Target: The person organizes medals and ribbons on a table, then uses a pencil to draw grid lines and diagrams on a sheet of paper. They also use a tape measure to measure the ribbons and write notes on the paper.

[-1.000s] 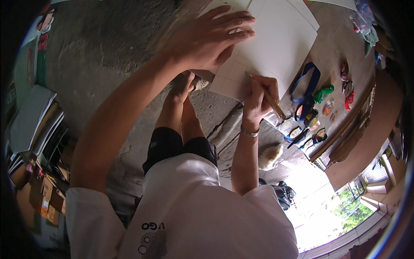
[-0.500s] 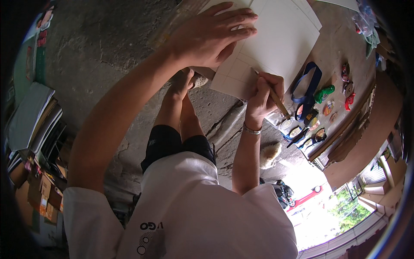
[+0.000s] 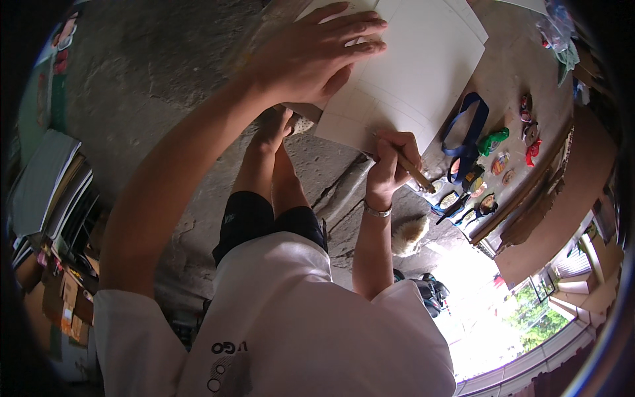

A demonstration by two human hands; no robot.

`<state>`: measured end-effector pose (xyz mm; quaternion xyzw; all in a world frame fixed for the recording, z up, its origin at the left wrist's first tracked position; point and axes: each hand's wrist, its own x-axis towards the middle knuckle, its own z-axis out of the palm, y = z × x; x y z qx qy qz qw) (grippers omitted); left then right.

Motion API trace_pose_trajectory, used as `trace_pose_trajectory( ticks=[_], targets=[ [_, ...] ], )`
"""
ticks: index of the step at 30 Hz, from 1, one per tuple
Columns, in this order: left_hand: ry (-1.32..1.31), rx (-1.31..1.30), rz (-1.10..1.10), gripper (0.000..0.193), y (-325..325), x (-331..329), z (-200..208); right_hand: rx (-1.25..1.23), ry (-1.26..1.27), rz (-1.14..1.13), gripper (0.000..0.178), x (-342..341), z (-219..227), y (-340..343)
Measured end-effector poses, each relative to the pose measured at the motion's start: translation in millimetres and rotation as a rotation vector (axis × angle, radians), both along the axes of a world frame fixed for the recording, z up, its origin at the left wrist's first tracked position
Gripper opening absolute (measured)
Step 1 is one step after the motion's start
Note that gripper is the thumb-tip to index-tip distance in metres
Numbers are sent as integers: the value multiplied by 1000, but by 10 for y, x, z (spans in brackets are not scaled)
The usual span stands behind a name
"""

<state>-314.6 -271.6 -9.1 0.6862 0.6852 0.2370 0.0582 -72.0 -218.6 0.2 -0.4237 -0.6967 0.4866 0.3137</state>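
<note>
A large white sheet of card [image 3: 423,59] with thin ruled lines lies on the table before me. My left hand [image 3: 324,53] rests flat across its left part, fingers spread, holding nothing. Near the sheet's closest edge, my right hand [image 3: 390,162] is closed round a pen-like tool [image 3: 413,171] with a yellowish-brown handle. The tool slants, its thin tip against or just above the card close to the lower edge; actual contact cannot be made out. A metal band circles my right wrist.
Right of the card lie a dark blue ribbon loop [image 3: 465,126], a green bundle [image 3: 493,141] and several round medals [image 3: 501,163]. Brown cardboard [image 3: 549,198] stands beyond them. A pale furry animal [image 3: 410,236] is on the floor. Stacked papers [image 3: 46,175] are far left.
My right hand has moved the tool toward me and slightly left, to the card's near edge. My left hand keeps its place on the card. A red vehicle outside has left view.
</note>
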Motion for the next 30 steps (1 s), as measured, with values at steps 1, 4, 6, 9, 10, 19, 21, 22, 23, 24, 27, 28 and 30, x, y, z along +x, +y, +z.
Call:
trace_pose_trajectory(
  ticks=[1,4,6,9,10,19,21,22,23,24,27,28,30],
  targets=[
    [10,-12,0,60,9,4,6,1,44,-41,10,-7,3,-15],
    [-41,31,-1,59,-4,-16,-1,-176,154,-150,8,5,99,112],
    [-55,41,-2,58,3,-16,-13,-109,98,-125,9,-70,178,232],
    [-54,57,-9,58,12,-15,-15,79,15,-68,9,-37,20,320],
    [-50,62,-13,58,21,-11,-14,67,26,-69,9,-12,-4,328],
    [-61,96,-28,60,23,-23,-23,63,25,-47,10,-39,2,316],
    [-55,100,-28,61,23,-23,-31,70,16,-46,10,-76,30,300],
    [-52,102,-28,61,23,-23,-35,68,16,-44,10,-80,37,297],
    [-55,108,-28,61,24,-23,-38,65,17,-43,10,-82,44,296],
    [-59,114,-29,61,24,-23,-41,63,17,-41,10,-82,47,295],
    [-60,121,-27,61,18,-26,-47,74,10,-38,11,-75,39,296],
    [-58,122,-25,61,16,-27,-48,73,23,-42,10,-76,33,298],
    [-56,128,-25,62,14,-26,-52,70,50,-49,10,-84,21,302]
  ],
)
